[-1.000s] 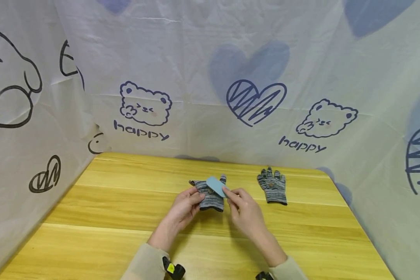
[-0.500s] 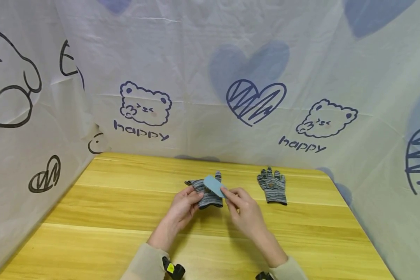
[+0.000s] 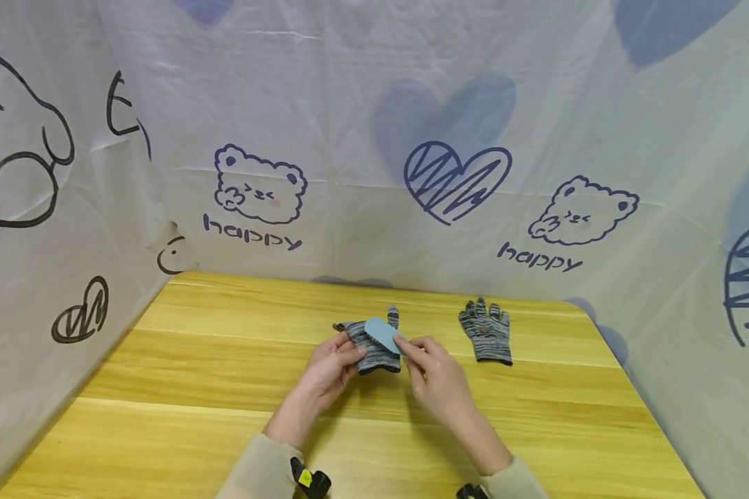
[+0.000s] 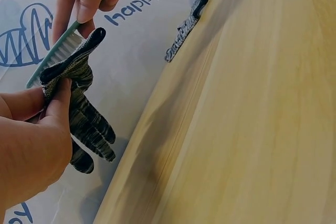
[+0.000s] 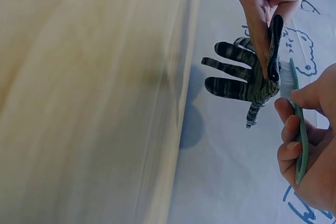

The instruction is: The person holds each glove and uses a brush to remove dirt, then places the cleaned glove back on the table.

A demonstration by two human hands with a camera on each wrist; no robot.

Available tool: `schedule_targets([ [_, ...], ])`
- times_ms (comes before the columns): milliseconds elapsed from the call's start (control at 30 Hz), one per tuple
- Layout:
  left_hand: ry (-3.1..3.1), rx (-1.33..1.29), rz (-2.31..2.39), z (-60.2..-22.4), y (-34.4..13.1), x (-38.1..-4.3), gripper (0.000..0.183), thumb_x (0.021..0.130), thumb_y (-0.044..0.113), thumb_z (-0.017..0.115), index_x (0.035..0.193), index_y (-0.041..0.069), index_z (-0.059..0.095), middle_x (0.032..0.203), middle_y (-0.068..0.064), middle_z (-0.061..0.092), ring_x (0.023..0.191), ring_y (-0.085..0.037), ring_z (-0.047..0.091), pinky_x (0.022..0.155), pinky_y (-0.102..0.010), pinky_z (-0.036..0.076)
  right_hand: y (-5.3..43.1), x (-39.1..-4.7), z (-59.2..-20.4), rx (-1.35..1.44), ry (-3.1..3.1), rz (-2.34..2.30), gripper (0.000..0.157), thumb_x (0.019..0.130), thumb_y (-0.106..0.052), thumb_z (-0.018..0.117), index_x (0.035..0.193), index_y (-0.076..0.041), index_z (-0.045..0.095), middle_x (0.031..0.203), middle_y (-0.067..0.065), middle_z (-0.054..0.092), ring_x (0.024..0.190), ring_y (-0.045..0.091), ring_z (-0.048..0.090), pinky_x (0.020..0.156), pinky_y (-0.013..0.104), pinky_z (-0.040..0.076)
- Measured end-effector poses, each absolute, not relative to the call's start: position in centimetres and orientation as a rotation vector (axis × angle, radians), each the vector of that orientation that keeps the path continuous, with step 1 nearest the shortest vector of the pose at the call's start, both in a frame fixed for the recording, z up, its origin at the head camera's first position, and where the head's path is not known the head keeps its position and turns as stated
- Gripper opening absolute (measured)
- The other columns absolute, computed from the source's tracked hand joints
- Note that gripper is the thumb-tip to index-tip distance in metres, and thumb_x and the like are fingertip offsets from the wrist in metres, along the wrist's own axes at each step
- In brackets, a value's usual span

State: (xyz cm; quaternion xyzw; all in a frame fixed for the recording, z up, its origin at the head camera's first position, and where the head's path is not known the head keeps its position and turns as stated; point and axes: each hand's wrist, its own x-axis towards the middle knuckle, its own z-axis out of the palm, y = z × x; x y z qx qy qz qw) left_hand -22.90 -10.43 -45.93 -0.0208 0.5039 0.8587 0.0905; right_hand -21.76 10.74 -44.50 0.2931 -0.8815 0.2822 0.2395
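My left hand [image 3: 327,367] pinches a grey-and-black striped knit glove [image 3: 379,360] along its side near the dark cuff, thumb on top. The glove is held up above the table, and its loose fingers [image 5: 228,88] hang free in the right wrist view. In my right hand [image 3: 440,378] is a scrub brush [image 3: 381,333] with a pale blue-green back and a long handle [image 5: 303,153], gripped between thumb and curled fingers. White bristles [image 4: 65,50] face the glove and lie against its fabric close to the cuff. The brush head hides part of the glove in the head view.
A second striped glove [image 3: 492,341] lies flat at the back right of the wooden table [image 3: 225,430], fingers pointing away. Behind and beside the table hangs a white sheet [image 3: 349,208] printed with hearts and bears.
Brush and held glove shifted slightly left and up, then came a little back to the right and down. Both hands keep their grips; the second glove stays put.
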Motion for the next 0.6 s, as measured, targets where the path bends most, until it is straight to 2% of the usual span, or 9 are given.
schedule_targets([
  [300,1.509,-0.055,2.526,-45.97,-10.37,-22.78,0.061,0.099,-0.015,0.05,0.155,-0.016,0.027,0.156,-0.033,0.04,0.129,-0.03,0.06,0.1,-0.027,0.055,11.13,-22.13,-44.73,0.746,-2.376,0.759,0.041,0.093,0.004,0.072,0.132,-0.007,0.072,0.103,0.007,0.07,0.073,0.013,0.058,0.056,0.022,0.048],
  [500,1.517,-0.055,2.53,-45.98,-10.4,-22.81,0.06,0.099,-0.014,0.049,0.155,-0.016,0.027,0.157,-0.033,0.038,0.129,-0.026,0.059,0.099,-0.024,0.056,11.29,-22.28,-44.73,0.702,-2.363,0.762,0.041,0.093,0.003,0.073,0.132,-0.008,0.072,0.105,0.009,0.07,0.072,0.013,0.059,0.054,0.022,0.048],
  [600,1.507,-0.069,2.541,-45.99,-10.46,-22.87,0.06,0.099,-0.015,0.048,0.156,-0.016,0.026,0.158,-0.033,0.038,0.132,-0.028,0.057,0.099,-0.024,0.056,11.31,-22.29,-44.64,0.709,-2.339,0.777,0.041,0.093,0.003,0.073,0.133,-0.008,0.072,0.105,0.009,0.07,0.072,0.012,0.058,0.054,0.021,0.048],
])
